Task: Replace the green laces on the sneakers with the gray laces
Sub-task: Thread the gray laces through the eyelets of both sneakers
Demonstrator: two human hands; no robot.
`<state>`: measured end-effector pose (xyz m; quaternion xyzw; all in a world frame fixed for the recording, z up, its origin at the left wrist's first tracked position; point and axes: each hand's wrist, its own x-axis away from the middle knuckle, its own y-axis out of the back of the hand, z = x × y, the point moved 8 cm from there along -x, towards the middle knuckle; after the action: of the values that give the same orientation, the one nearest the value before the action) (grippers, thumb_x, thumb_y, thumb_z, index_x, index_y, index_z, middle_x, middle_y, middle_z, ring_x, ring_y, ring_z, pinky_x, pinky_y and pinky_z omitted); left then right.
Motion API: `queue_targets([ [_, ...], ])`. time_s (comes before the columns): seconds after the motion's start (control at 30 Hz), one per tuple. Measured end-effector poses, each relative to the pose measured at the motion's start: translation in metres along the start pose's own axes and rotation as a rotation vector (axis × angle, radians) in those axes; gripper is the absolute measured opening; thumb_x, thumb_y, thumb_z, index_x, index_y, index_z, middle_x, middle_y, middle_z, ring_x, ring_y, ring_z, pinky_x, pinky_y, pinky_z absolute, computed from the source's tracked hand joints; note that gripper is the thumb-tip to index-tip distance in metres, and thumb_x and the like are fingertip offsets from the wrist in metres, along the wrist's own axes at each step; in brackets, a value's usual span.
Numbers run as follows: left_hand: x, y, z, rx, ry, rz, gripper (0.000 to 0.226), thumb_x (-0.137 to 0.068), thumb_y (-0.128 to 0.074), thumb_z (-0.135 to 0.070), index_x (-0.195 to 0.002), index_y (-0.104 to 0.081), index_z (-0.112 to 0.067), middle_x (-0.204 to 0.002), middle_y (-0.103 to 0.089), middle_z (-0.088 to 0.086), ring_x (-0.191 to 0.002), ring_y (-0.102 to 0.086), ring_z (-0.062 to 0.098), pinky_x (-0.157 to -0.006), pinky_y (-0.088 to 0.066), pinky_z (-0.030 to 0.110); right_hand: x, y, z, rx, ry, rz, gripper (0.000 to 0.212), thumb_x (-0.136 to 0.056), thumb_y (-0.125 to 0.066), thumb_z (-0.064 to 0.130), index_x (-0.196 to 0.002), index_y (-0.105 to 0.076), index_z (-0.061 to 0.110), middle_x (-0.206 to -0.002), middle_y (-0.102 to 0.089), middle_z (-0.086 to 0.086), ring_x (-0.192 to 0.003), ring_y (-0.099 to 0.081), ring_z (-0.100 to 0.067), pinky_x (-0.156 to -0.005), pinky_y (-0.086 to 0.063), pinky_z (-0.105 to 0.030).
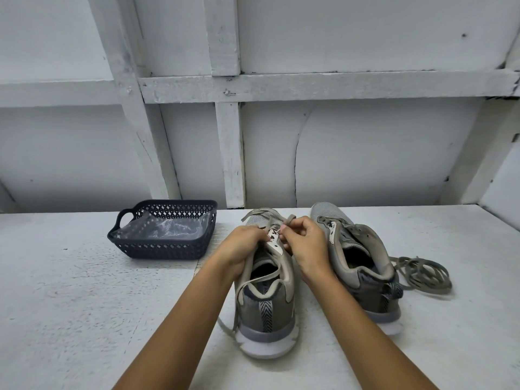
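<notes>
Ok so from my remote seat: both sneakers sit on the white table (84, 305) with heels toward me and toes pointing away at the wall (365, 150). The left sneaker (264, 308) is dead center, long axis running pretty much straight away from me. The right sneaker (365, 282) stands just beside it, toe swung a bit to the left, so its axis runs from near-right to far-left. It has no lace in it that I can see, eyelets look bare. The left hand (242, 246) grips the left flap of the center sneaker near the eyelets, fingers curled over the edge. The right hand (305, 243) is close up against it, pinching the pale gray lace (261, 218) right at the eyelet strip. The hands are nearly touching over the tongue, and they block my view of which hole is in play. That lace loops out over the toe, and one end trails across the opening and down the left side to the table. A loose lace (422, 274), darker and greenish-gray, lies in a tangle just right of the right sneaker. Off to the left, well apart, there's a dark basket (168, 204) with a clear plastic bag (168, 229) in it.
</notes>
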<state>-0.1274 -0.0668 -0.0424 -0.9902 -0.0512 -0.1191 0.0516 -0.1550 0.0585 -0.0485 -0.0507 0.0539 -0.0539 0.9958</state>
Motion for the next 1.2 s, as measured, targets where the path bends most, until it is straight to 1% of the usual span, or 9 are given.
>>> queue_targets([
  [0.27,-0.001,0.001,0.000,0.003,-0.021,-0.012,0.023,-0.084,-0.046,0.013,-0.072,-0.049,-0.007,-0.070,-0.045,0.001,-0.061,-0.045,0.013,-0.051,-0.039,0.018,-0.002,0.000,-0.003,0.027,0.008,0.022,0.026,-0.085,-0.061,-0.003,-0.068,-0.054,0.014,-0.062,-0.059,-0.003,-0.054,-0.051,-0.013,-0.050,-0.042,-0.019],
  [0.47,0.000,0.001,0.001,0.007,-0.026,-0.007,0.024,-0.085,-0.047,0.012,-0.071,-0.049,-0.008,-0.070,-0.046,0.005,-0.061,-0.045,0.014,-0.051,-0.040,0.019,-0.001,-0.001,0.003,0.155,0.110,0.025,0.032,-0.082,-0.065,-0.001,-0.063,-0.052,0.021,-0.063,-0.060,0.000,-0.059,-0.054,-0.016,-0.064,-0.046,-0.033],
  [0.67,0.001,-0.001,0.002,0.001,-0.038,-0.001,0.025,-0.089,-0.046,0.004,-0.071,-0.048,-0.014,-0.072,-0.049,0.009,-0.063,-0.048,0.015,-0.057,-0.039,0.023,0.005,-0.005,0.019,0.408,0.216,0.070,0.030,-0.078,-0.070,0.006,-0.061,-0.054,0.025,-0.064,-0.060,0.011,-0.068,-0.055,-0.010,-0.067,-0.043,-0.020],
  [0.8,0.000,0.001,0.001,-0.118,-0.073,-0.006,0.025,-0.090,-0.044,0.002,-0.072,-0.052,-0.013,-0.072,-0.054,0.008,-0.066,-0.051,0.015,-0.059,-0.043,0.022,0.007,-0.008,0.014,0.413,0.128,0.124,0.007,-0.083,-0.065,0.008,-0.081,-0.071,0.011,-0.076,-0.067,0.004,-0.080,-0.060,-0.011,-0.078,-0.046,-0.025],
  [0.9,0.000,0.001,0.000,-0.187,-0.105,-0.012,0.023,-0.090,-0.048,0.000,-0.072,-0.059,-0.010,-0.075,-0.058,0.005,-0.070,-0.056,0.016,-0.068,-0.048,0.027,0.011,-0.007,0.010,0.336,0.055,0.157,0.023,-0.093,-0.055,0.017,-0.086,-0.072,0.004,-0.087,-0.071,-0.013,-0.083,-0.062,-0.019,-0.082,-0.049,-0.035],
  [0.97,-0.001,0.002,-0.001,-0.284,-0.139,-0.030,0.014,-0.082,-0.058,-0.011,-0.075,-0.064,-0.001,-0.076,-0.064,0.005,-0.075,-0.061,0.021,-0.080,-0.053,0.039,0.018,-0.014,0.008,0.243,0.029,0.215,0.033,-0.095,-0.052,0.031,-0.085,-0.071,0.007,-0.090,-0.071,-0.016,-0.087,-0.066,-0.022,-0.083,-0.050,-0.036],
  [1.07,-0.005,0.004,0.000,-0.395,-0.177,-0.038,0.025,-0.062,-0.060,-0.026,-0.074,-0.070,-0.008,-0.076,-0.071,0.015,-0.079,-0.068,0.030,-0.082,-0.054,0.053,0.025,-0.022,0.001,0.266,0.034,0.212,0.057,-0.074,-0.053,0.063,-0.094,-0.067,0.011,-0.101,-0.066,-0.016,-0.095,-0.064,-0.022,-0.089,-0.051,-0.039],
  [1.13,-0.001,0.005,-0.005,-0.510,-0.211,-0.090,0.017,-0.063,-0.059,-0.026,-0.063,-0.067,-0.011,-0.071,-0.069,0.014,-0.073,-0.065,0.027,-0.077,-0.055,0.050,0.028,-0.022,-0.007,0.244,-0.011,0.176,0.062,-0.065,-0.051,0.065,-0.099,-0.065,0.015,-0.110,-0.062,-0.012,-0.102,-0.061,-0.020,-0.094,-0.049,-0.040],
  [1.2,0.005,0.003,-0.017,-0.679,-0.286,-0.149,0.016,-0.076,-0.059,-0.020,-0.063,-0.063,-0.011,-0.085,-0.067,0.017,-0.081,-0.061,0.025,-0.077,-0.050,0.041,0.030,-0.019,-0.008,0.197,-0.052,0.134,0.047,-0.075,-0.054,0.053,-0.097,-0.065,0.013,-0.107,-0.064,-0.013,-0.102,-0.062,-0.023,-0.092,-0.050,-0.040],
])
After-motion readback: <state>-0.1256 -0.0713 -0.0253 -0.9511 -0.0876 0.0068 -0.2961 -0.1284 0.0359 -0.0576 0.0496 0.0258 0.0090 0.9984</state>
